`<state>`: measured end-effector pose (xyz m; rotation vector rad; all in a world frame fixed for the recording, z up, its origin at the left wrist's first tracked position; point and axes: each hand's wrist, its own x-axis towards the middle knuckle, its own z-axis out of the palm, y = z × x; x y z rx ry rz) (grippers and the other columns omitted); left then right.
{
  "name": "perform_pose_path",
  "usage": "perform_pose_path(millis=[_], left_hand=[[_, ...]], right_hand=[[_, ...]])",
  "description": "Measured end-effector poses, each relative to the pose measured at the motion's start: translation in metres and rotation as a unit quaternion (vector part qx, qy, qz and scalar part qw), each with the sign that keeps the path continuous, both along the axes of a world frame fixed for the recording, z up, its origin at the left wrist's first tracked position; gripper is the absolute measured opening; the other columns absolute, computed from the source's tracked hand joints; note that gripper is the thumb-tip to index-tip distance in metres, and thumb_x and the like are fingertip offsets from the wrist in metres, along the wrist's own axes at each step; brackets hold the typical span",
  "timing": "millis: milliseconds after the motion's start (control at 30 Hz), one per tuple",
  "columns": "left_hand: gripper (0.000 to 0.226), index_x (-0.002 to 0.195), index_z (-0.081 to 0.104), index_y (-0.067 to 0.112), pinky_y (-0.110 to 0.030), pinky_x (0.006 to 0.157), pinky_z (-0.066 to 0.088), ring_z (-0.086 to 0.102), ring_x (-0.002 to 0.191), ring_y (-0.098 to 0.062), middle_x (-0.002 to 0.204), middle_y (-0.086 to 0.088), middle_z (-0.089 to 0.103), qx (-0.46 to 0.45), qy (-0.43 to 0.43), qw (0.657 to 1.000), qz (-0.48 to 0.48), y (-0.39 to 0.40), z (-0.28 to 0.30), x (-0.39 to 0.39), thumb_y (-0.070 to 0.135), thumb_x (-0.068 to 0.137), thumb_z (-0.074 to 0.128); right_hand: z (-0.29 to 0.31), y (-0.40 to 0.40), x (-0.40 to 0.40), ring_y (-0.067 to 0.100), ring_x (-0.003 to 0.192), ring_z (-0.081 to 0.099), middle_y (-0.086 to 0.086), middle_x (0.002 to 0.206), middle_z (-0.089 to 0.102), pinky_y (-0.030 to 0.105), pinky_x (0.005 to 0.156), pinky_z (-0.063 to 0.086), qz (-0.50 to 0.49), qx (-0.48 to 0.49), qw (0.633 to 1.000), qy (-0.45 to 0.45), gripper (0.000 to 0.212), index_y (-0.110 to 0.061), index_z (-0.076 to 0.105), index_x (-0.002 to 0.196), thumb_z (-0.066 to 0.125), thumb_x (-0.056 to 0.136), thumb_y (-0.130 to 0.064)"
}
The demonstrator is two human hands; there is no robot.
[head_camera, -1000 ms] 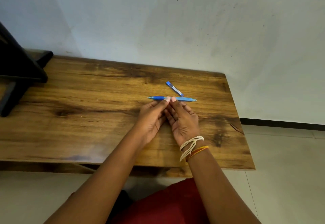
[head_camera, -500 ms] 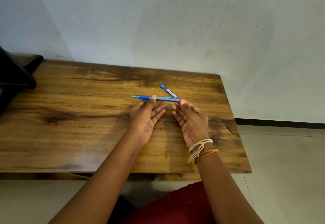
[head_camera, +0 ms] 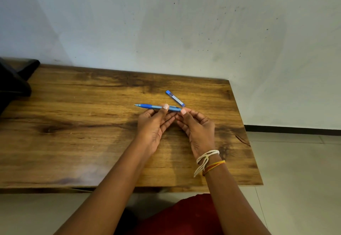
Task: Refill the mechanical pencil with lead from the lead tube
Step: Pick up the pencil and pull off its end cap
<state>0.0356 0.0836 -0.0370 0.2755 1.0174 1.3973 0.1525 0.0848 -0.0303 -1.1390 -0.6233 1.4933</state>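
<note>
Both hands have drawn closer together since half a second ago, the right one sliding in to the cap end of the slim blue plastic mechanical pencil (head_camera: 156,106), which has stayed level with its tip pointing left. The left hand (head_camera: 152,124) holds the barrel near its middle, its grip narrow, thumb on top and fingers curled beneath. The right hand (head_camera: 198,129) pinches the pencil's right end between thumb and fingertips, an equally narrow grip. The pencil is held just above the brown wood-grain tabletop (head_camera: 83,124). Just beyond its right end lies the small blue-capped clear lead tube (head_camera: 175,98), flat on the tabletop and angled diagonally; whether it touches the pencil cannot be told. White and orange thread bands (head_camera: 208,161) circle the right wrist.
</note>
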Motion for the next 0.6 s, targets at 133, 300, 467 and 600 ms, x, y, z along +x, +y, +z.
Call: perform_pose_path(millis=[133,300,467,600], left_hand=[[0.014,0.1,0.061,-0.001,-0.026,0.072,0.06,0.074,0.08,-0.019,0.083,-0.013,0.076,-0.005,0.006,1.0,-0.001,-0.0009,0.0006,0.0002,0.009,0.091,0.059],[0.011,0.098,0.062,0.0,-0.025,0.07,0.06,0.074,0.078,-0.018,0.082,-0.013,0.076,-0.01,0.01,1.0,0.0,0.0003,-0.0004,-0.0027,0.009,0.091,0.059],[0.013,0.101,0.06,0.0,-0.026,0.071,0.06,0.074,0.079,-0.019,0.08,-0.012,0.076,-0.008,0.013,1.0,0.002,0.0007,-0.0015,-0.0048,0.009,0.091,0.059],[0.015,0.102,0.06,-0.001,-0.027,0.072,0.06,0.074,0.082,-0.02,0.086,-0.015,0.075,-0.011,0.011,1.0,0.008,-0.0005,-0.0018,-0.0069,0.009,0.091,0.06]], right_hand=[[-0.0012,-0.0001,-0.0002,0.016,0.07,0.071,0.019,0.088,0.071,0.026,0.071,0.06,-0.004,0.0,1.0,0.006,0.019,0.009,0.065,0.102,0.064,0.086,-0.001],[-0.0034,0.0,-0.0001,0.016,0.074,0.071,0.019,0.09,0.071,0.027,0.073,0.059,0.011,0.011,1.0,-0.019,0.012,0.004,0.063,0.099,0.06,0.089,-0.001],[-0.0046,0.0005,-0.0034,0.013,0.073,0.071,0.015,0.088,0.07,0.024,0.073,0.06,0.026,0.029,0.998,-0.054,0.007,-0.003,0.063,0.095,0.056,0.092,-0.002],[-0.0067,0.0006,-0.0086,0.013,0.072,0.071,0.015,0.086,0.07,0.024,0.072,0.06,0.008,0.029,0.999,-0.043,0.01,0.0,0.06,0.098,0.052,0.096,-0.005]])
